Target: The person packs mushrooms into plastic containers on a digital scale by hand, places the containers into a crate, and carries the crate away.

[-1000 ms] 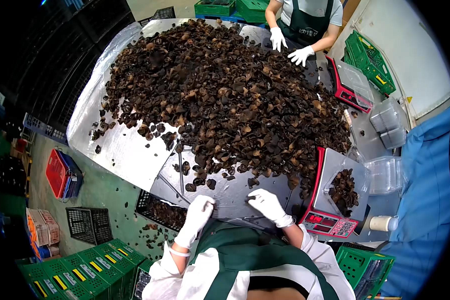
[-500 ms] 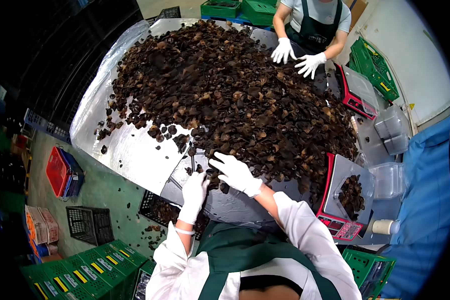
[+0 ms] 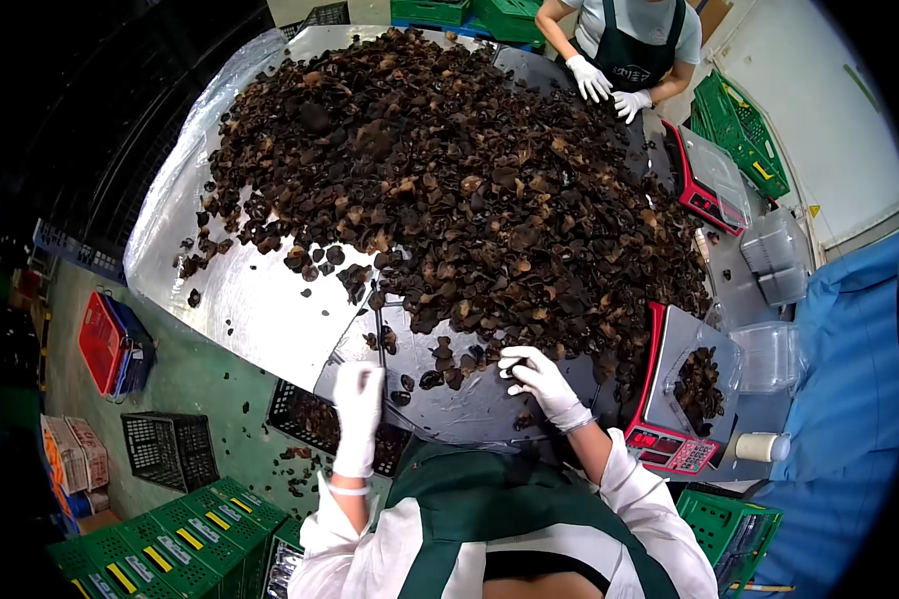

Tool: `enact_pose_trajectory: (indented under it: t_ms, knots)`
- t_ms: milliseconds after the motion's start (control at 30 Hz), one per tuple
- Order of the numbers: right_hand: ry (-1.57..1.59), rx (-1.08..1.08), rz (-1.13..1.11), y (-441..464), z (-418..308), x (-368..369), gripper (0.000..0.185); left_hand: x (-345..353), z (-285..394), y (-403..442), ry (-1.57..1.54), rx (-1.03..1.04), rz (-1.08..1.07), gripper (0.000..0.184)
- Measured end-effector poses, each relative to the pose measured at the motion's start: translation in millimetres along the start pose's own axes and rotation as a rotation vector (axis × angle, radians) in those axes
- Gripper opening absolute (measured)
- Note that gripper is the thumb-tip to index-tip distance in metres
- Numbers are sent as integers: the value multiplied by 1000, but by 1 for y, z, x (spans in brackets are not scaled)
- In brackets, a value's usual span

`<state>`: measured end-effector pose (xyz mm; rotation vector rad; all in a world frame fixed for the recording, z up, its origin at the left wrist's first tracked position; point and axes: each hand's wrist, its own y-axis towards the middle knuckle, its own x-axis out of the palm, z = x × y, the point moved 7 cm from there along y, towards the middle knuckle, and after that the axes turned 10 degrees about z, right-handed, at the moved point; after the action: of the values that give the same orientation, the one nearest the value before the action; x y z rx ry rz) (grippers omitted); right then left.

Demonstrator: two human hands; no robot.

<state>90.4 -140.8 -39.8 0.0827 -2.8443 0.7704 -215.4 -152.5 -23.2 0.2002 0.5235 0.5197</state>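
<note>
A large heap of dark brown wood ear mushrooms [image 3: 449, 190] covers much of the metal table [image 3: 280, 324]. My left hand [image 3: 358, 399], in a white glove, is at the table's front edge beside a black crate; its fingers are curled, and whatever they may hold is hidden. My right hand [image 3: 539, 384], also gloved, hovers at the near edge of the heap. Its bent fingers are apart, with nothing visible in them. Several loose mushrooms [image 3: 451, 367] lie between the two hands.
Below the table edge, a black crate [image 3: 315, 417] contains mushrooms. To the right, a red scale [image 3: 674, 399] bears a clear tray of mushrooms. A co-worker's gloved hands [image 3: 609, 90] are at the far side. Green crates [image 3: 180, 534] stand lower left, clear boxes [image 3: 769, 359] at right.
My hands have moved apart: the right one went right and down, the left one slightly left. Mushrooms between them are more spread out. The co-worker's hands have drawn back from the heap.
</note>
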Motion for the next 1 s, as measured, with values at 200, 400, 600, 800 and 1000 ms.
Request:
enact_pose_trajectory:
  t_ms: [200, 400, 600, 800, 1000]
  knots:
    - [-389, -142, 8, 20, -7, 44, 20, -94, -57, -11, 421, 16, 252, 14]
    - [-1521, -790, -48, 29, 23, 124, 48, -24, 6, -22, 381, 262, -78, 18]
    - [-814, -889, -52, 17, -4, 69, 25, 22, 6, -53, 368, 306, -348, 28]
    - [400, 192, -84, -5, 27, 2, 43, 26, 7, -49, 260, 296, -289, 17]
    - [587, 83, -170, -18, 32, -10, 49, 60, 40, -43, -6, 361, -385, 17]
